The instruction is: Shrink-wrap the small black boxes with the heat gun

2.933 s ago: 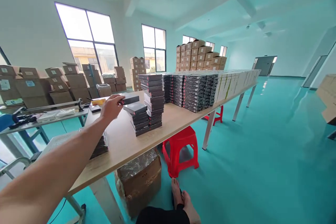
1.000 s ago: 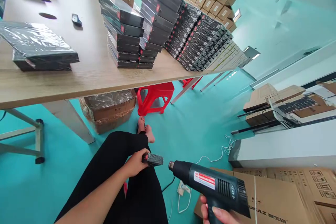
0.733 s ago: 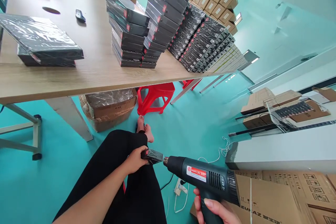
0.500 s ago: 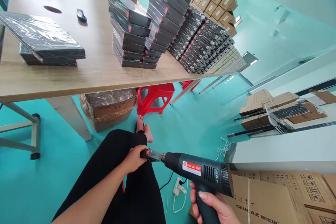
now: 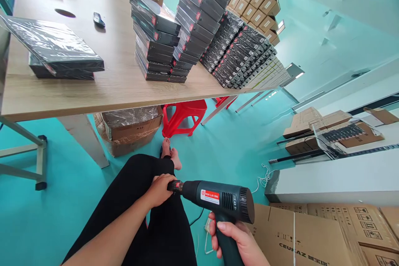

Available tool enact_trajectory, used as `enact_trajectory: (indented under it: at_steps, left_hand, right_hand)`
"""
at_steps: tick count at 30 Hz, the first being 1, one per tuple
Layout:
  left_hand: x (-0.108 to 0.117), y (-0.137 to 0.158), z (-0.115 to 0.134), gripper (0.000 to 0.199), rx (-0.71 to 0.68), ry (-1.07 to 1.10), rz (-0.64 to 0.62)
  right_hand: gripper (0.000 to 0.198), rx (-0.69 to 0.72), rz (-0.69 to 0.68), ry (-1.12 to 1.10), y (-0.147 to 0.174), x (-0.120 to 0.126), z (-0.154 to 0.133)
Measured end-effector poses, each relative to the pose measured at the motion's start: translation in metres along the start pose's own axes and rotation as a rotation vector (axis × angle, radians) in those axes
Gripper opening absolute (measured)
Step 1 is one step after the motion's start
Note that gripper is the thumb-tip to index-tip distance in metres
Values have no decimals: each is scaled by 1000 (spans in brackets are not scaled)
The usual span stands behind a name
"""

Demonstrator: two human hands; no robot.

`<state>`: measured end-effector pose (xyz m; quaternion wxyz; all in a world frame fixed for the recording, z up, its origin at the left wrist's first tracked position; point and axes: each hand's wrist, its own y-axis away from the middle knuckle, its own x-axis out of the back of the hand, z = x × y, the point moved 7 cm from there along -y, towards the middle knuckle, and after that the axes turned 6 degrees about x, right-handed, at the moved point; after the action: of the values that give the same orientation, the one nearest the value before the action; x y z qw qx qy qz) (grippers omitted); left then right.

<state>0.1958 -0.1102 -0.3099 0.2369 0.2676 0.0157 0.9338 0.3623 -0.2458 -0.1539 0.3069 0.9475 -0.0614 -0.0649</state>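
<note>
My left hand, above my legs, is closed around a black box with a red label, seen nearly end-on. Most of that box is hidden behind my fingers and the tool. A dark green heat gun with a red and white sticker is in my right hand, fingers wrapped about its handle. Its nozzle points left and overlaps the box in view; whether they touch I cannot tell.
On the wooden table stand stacks of black boxes, film-wrapped boxes and a computer mouse. Below are a red stool and a carton. More cartons lie at lower right, near a cable.
My right hand has moved the heat gun left, bringing its nozzle over the end of the box. My left hand has stayed almost in place.
</note>
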Motion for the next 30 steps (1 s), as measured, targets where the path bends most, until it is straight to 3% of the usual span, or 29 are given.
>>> enact_trajectory:
  at_steps: [4, 10, 17, 26, 30]
  left_hand:
    - [-1, -1, -7, 37, 33, 61, 12]
    - [0, -6, -20, 40, 112, 362, 30]
    - [-1, -8, -14, 36, 154, 777, -110]
    - [-2, -8, -14, 34, 177, 902, -116]
    - [-1, -5, -15, 36, 297, 1175, -143]
  right_hand:
    - [32, 0, 16, -19, -1, 6, 1]
    - [30, 0, 102, -53, 4, 33, -2]
    - [31, -32, 146, -208, 15, 49, -1]
    - [30, -40, 119, -259, 13, 41, -2]
    - [30, -27, 84, -338, 12, 44, 0]
